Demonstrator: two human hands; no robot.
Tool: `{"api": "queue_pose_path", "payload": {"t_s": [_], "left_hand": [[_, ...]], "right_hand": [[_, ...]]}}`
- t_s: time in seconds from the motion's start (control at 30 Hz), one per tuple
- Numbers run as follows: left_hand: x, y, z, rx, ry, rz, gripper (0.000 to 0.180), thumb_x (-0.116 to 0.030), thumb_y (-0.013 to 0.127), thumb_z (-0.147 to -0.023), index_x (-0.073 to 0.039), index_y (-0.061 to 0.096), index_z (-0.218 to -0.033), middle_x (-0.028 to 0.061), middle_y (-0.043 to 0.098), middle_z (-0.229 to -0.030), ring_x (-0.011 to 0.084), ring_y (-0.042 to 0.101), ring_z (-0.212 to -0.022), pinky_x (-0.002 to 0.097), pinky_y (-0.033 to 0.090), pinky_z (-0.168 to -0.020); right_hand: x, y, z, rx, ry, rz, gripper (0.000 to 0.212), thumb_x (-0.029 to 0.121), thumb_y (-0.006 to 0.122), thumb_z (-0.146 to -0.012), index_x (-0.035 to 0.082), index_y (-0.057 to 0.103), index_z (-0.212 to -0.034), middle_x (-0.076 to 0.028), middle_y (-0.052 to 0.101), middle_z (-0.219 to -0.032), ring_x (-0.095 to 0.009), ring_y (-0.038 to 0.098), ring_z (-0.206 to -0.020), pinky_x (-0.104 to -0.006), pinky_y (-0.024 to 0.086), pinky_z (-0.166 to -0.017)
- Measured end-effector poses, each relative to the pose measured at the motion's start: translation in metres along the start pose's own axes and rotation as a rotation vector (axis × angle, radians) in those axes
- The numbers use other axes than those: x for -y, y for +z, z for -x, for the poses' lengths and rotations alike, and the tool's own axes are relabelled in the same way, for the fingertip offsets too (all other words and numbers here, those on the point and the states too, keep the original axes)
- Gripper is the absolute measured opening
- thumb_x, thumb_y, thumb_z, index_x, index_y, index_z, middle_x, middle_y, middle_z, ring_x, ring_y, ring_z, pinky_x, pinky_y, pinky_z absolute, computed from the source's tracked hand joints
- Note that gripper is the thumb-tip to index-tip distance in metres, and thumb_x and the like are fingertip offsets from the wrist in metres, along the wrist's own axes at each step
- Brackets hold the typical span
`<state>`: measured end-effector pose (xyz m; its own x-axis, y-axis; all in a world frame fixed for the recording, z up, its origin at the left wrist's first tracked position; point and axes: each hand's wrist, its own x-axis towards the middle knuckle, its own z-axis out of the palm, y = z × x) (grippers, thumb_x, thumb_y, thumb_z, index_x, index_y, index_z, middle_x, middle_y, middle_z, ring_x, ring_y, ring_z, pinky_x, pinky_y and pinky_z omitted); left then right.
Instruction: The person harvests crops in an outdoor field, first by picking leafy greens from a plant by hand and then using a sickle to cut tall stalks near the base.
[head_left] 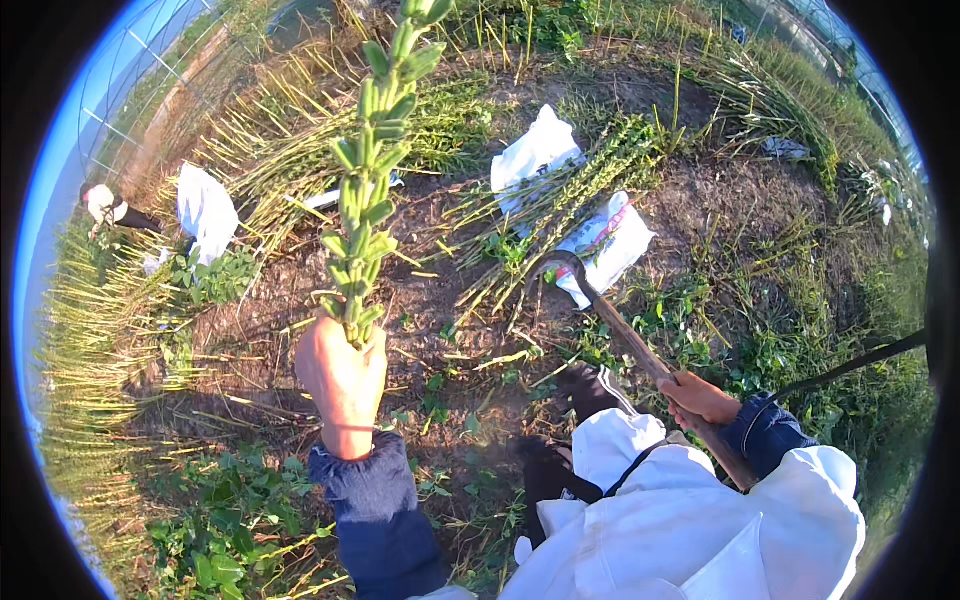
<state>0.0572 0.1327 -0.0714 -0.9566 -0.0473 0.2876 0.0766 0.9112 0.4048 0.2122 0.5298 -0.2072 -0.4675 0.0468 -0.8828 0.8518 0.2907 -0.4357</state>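
Note:
My left hand [343,380] is closed round the lower end of a green sesame stalk [368,190] thick with pods. The stalk stands nearly upright, its top running out of the upper edge. On the right, my right hand [703,398] grips the wooden handle of a sickle [635,345]. Its dark curved blade points away from me, beside a cut bundle of sesame stalks [580,200]. That bundle lies across white sacking [535,155], and a second white piece with a pink mark [612,245] shows at its near side.
Long heaps of cut stalks [270,150] lie at the back left, beside a white sack [205,212]. Another person [108,208] is at the far left. Pale stubble [85,400] lines the left; leafy weeds [225,510] grow nearby. More stalks [780,110] lie back right.

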Motion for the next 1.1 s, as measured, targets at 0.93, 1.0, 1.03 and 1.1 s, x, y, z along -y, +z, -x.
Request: {"api": "queue_pose_path", "payload": {"t_s": [0.93,1.0,1.03,1.1], "left_hand": [[0.05,0.247,0.321,0.766,-0.802,0.02,0.024,-0.023,0.052,-0.081,-0.004,0.06,-0.094,0.017,0.063,-0.095,0.0387,0.059,-0.088,0.0462,0.048,-0.076],[0.053,0.216,0.361,0.755,-0.985,-0.056,0.024,-0.023,0.05,-0.081,-0.003,0.06,-0.089,0.0197,0.063,-0.092,0.041,0.059,-0.085,0.0479,0.047,-0.075],[0.056,0.192,0.379,0.747,-1.1,-0.1,0.024,-0.024,0.049,-0.081,-0.002,0.06,-0.087,0.021,0.063,-0.09,0.0421,0.058,-0.084,0.0488,0.047,-0.075],[0.049,0.168,0.42,0.333,-1.299,0.055,0.024,-0.024,0.047,-0.081,-0.003,0.061,-0.082,0.0236,0.062,-0.083,0.0435,0.059,-0.083,0.0499,0.047,-0.072]], "right_hand": [[0.026,-0.143,-0.075,0.147,0.027,0.003,0.025,0.028,0.055,-0.092,0.005,0.043,-0.092,-0.005,0.049,-0.063,-0.013,0.048,-0.043,-0.029,0.042,-0.038],[0.06,-0.121,-0.088,0.213,0.021,0.113,0.023,0.024,0.057,-0.09,0.005,0.043,-0.094,-0.004,0.048,-0.062,-0.013,0.048,-0.041,-0.0283,0.04,-0.036],[0.071,-0.11,-0.094,0.254,-0.025,0.152,0.023,0.023,0.057,-0.09,0.006,0.043,-0.094,-0.004,0.048,-0.061,-0.013,0.048,-0.041,-0.0282,0.04,-0.035],[0.096,-0.079,-0.105,0.369,-0.091,0.254,0.021,0.021,0.057,-0.089,0.007,0.043,-0.094,-0.003,0.047,-0.059,-0.012,0.048,-0.04,-0.0277,0.04,-0.033]]}}
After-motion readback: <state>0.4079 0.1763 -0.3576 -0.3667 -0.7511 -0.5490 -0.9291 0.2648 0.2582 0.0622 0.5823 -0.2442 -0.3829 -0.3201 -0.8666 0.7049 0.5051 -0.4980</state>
